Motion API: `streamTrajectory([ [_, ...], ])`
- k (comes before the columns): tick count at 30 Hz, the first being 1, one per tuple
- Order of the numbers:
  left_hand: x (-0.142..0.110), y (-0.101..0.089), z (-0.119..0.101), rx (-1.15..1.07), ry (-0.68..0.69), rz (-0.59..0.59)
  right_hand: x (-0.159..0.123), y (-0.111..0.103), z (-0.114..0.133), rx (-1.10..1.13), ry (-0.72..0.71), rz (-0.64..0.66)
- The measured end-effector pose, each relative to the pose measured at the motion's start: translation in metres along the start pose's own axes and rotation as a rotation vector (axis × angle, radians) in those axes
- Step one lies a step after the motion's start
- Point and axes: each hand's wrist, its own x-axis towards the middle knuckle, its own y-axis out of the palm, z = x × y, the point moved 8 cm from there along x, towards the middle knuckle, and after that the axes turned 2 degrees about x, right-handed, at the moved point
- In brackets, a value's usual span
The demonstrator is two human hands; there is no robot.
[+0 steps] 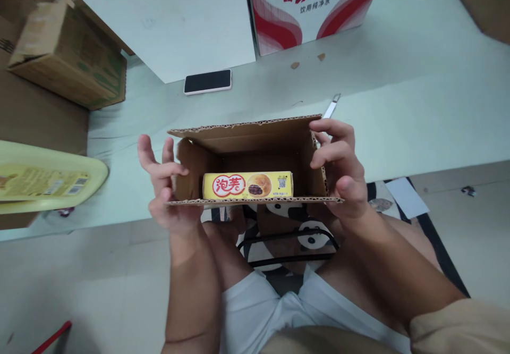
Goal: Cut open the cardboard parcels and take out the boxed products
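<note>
An open cardboard box (251,137) is held up between my two hands at the table's near edge, its opening turned toward me. Inside, against the lower wall, lies a yellow puff snack box (263,185) with red lettering and a picture of a filled puff. My left hand (169,184) grips the cardboard box by its left side, some fingers raised clear of it. On the right side, my right hand (341,165) holds the edge, with fingertips at the upper right corner and the thumb near the lower one. The back of the box interior is dark.
A phone (207,82) lies on the table (406,104) before a white panel (171,19). A white-and-red carton (314,8) stands behind. Beyond my right fingers is a slim white tool (331,107). At left are a brown carton (75,56) and a yellow bottle (51,178).
</note>
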Motion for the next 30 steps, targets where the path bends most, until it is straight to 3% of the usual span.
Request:
streamTrajectory([
  [4,0.003,0.006,-0.008,-0.216,0.031,-0.001,-0.002,0.003,0.000,-0.009,0.036,0.022],
  [8,0.008,-0.009,-0.021,-0.171,0.093,-0.127,-0.004,0.007,-0.001,0.008,0.080,0.023],
  [11,0.006,-0.018,-0.056,-0.088,0.252,-0.179,-0.002,0.009,0.002,0.038,0.041,0.036],
  [13,0.003,-0.011,-0.094,0.034,0.414,-0.105,-0.001,0.010,0.005,0.057,0.007,0.053],
  [14,0.004,0.000,-0.113,0.141,0.461,-0.011,0.000,0.010,0.005,0.057,-0.006,0.065],
  [16,0.009,0.036,-0.132,0.424,0.405,0.351,0.001,0.010,0.007,0.042,-0.025,0.088],
  [19,0.006,0.090,-0.120,0.743,0.144,1.086,0.003,0.010,0.011,0.040,-0.053,0.103],
  [21,0.006,0.112,-0.110,0.771,0.054,1.382,0.003,0.010,0.014,0.046,-0.078,0.106],
  [26,-0.011,0.145,-0.063,0.811,-0.247,1.873,0.003,0.010,0.020,-0.010,-0.139,0.136],
  [28,-0.025,0.150,-0.049,0.806,-0.360,1.950,0.002,0.011,0.021,-0.023,-0.148,0.160],
  [30,-0.037,0.153,-0.039,0.802,-0.412,1.945,0.000,0.012,0.022,-0.023,-0.151,0.183],
])
